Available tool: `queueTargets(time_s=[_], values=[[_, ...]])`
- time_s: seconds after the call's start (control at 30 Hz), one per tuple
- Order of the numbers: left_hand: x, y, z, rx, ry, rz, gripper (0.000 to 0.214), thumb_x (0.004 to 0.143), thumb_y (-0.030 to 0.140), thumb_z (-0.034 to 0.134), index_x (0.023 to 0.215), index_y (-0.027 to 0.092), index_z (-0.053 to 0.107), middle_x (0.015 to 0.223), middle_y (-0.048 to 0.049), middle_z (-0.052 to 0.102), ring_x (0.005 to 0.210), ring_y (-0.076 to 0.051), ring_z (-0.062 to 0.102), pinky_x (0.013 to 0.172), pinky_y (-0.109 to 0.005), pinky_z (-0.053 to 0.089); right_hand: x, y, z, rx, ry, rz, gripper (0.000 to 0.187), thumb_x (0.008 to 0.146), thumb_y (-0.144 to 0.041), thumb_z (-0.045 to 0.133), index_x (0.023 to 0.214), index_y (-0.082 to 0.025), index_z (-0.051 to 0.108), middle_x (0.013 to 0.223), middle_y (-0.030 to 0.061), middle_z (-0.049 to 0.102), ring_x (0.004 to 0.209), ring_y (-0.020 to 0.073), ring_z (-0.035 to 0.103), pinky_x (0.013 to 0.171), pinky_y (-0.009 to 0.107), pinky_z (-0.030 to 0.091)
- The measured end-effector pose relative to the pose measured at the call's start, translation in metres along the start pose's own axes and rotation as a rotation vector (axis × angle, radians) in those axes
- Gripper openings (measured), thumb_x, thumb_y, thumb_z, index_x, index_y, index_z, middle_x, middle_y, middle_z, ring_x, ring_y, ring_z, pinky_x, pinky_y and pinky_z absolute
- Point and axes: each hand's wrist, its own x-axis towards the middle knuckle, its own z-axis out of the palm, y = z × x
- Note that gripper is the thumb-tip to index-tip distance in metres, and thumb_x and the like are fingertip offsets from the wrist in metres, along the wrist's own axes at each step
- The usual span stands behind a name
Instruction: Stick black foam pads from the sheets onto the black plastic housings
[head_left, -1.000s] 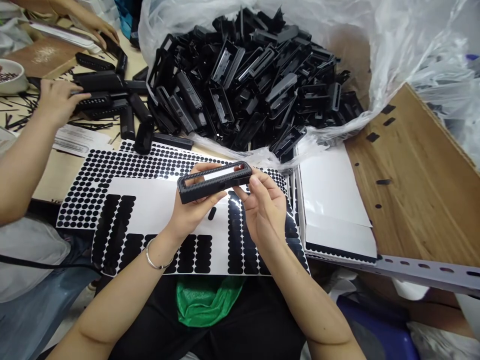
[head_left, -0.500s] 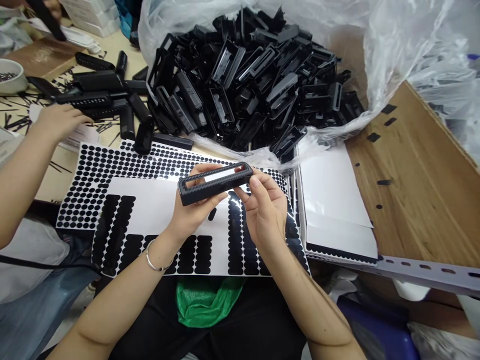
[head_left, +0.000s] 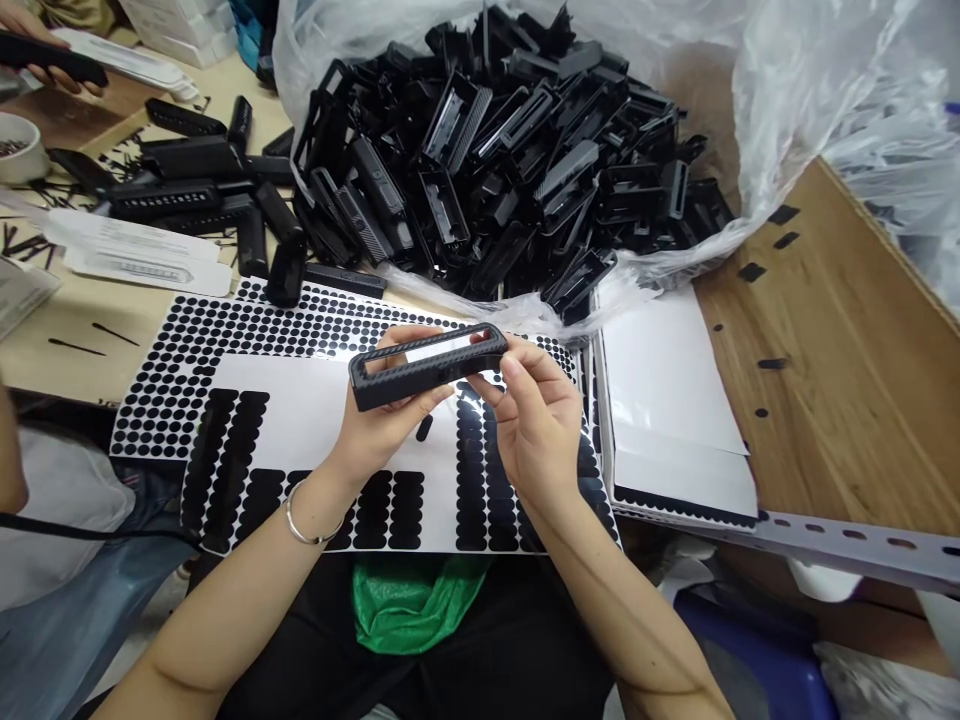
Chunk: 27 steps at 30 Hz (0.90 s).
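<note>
A black plastic frame [head_left: 429, 372], long and narrow with a carbon-fibre pattern and a slot through it, is held above the sticker sheets. My left hand [head_left: 382, 420] is closed around its left end, thumb along the near side. At the right end, the fingers of my right hand [head_left: 534, 410] pinch the frame's corner. Beneath both hands lies a white sheet of black stickers [head_left: 300, 420], partly peeled, with one loose oval sticker [head_left: 425, 428] near its middle. Another sheet with rows of black dots [head_left: 172, 370] lies under it.
A clear plastic bag [head_left: 772, 100] full of black plastic parts [head_left: 495, 160] stands ahead. White sheets [head_left: 675, 390] are stacked at right beside a wooden board [head_left: 832, 370]. More black parts [head_left: 187, 155] lie at left, near a white bowl [head_left: 22, 150] and another person's hand [head_left: 56, 70].
My hands and the frame have barely moved. At the left, a co-worker's arm has drawn back from the table, uncovering a white printed card. Another person's hand has shifted left with a black part.
</note>
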Motion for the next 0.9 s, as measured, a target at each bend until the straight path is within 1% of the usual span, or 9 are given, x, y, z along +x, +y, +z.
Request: queueTargets(time_s=[0.17, 0.33, 0.47, 0.57, 0.77, 0.9], values=[[0.0008, -0.0021, -0.004, -0.035, -0.027, -0.021, 0.027, 0.082, 0.027, 0.081, 0.106, 0.027, 0.07, 0.107, -0.0024, 0.068, 0.094, -0.018, 0.07, 0.091, -0.036, 0.063, -0.001, 0.0006, -0.0006, 0.009, -0.008, 0.008, 0.01, 0.083, -0.031, 0.073, 0.08, -0.024, 0.067, 0.111, 0.0016, 0.064, 0.106, 0.0205, 0.065, 0.089, 0.041, 0.066], [0.0012, -0.001, -0.0055, 0.008, -0.018, -0.002, 0.032, 0.082, 0.026, 0.081, 0.111, 0.027, 0.07, 0.096, -0.0004, 0.067, 0.089, -0.016, 0.07, 0.085, -0.03, 0.063, -0.0011, 0.0023, -0.0014, 0.028, -0.026, 0.005, 0.012, 0.083, -0.033, 0.074, 0.081, -0.022, 0.068, 0.108, 0.0025, 0.062, 0.102, 0.0196, 0.064, 0.077, 0.036, 0.07], [0.0018, 0.001, -0.005, 0.033, -0.031, 0.021, 0.037, 0.082, 0.028, 0.081, 0.117, 0.027, 0.067, 0.102, -0.0004, 0.069, 0.088, -0.014, 0.07, 0.083, -0.027, 0.062, 0.0007, 0.0053, -0.0029, 0.041, -0.036, -0.012, 0.013, 0.082, -0.033, 0.075, 0.082, -0.022, 0.067, 0.108, 0.0024, 0.062, 0.102, 0.0189, 0.064, 0.074, 0.034, 0.07], [0.0022, 0.0026, -0.0047, 0.051, -0.029, 0.019, 0.04, 0.082, 0.025, 0.081, 0.119, 0.028, 0.066, 0.106, -0.0004, 0.07, 0.089, -0.014, 0.07, 0.083, -0.025, 0.061, 0.001, 0.0073, -0.0036, 0.041, -0.037, -0.02, 0.012, 0.083, -0.032, 0.074, 0.083, -0.023, 0.067, 0.108, 0.0021, 0.061, 0.102, 0.0187, 0.064, 0.074, 0.034, 0.07], [0.0023, 0.0041, -0.004, 0.053, -0.033, 0.056, 0.039, 0.082, 0.021, 0.08, 0.118, 0.027, 0.067, 0.112, -0.0013, 0.069, 0.094, -0.014, 0.07, 0.085, -0.024, 0.061, -0.0014, 0.0079, -0.0035, 0.004, -0.04, -0.019, 0.01, 0.088, -0.033, 0.069, 0.086, -0.024, 0.065, 0.111, 0.0029, 0.06, 0.105, 0.0191, 0.063, 0.075, 0.034, 0.07], [0.0021, 0.005, -0.0035, 0.033, -0.033, 0.048, 0.039, 0.082, 0.02, 0.08, 0.118, 0.027, 0.067, 0.113, -0.0014, 0.067, 0.099, -0.014, 0.069, 0.089, -0.024, 0.06, -0.0016, 0.0076, -0.0027, -0.006, -0.038, -0.042, 0.011, 0.089, -0.032, 0.068, 0.085, -0.024, 0.063, 0.113, 0.0029, 0.059, 0.106, 0.0187, 0.063, 0.075, 0.034, 0.069]])
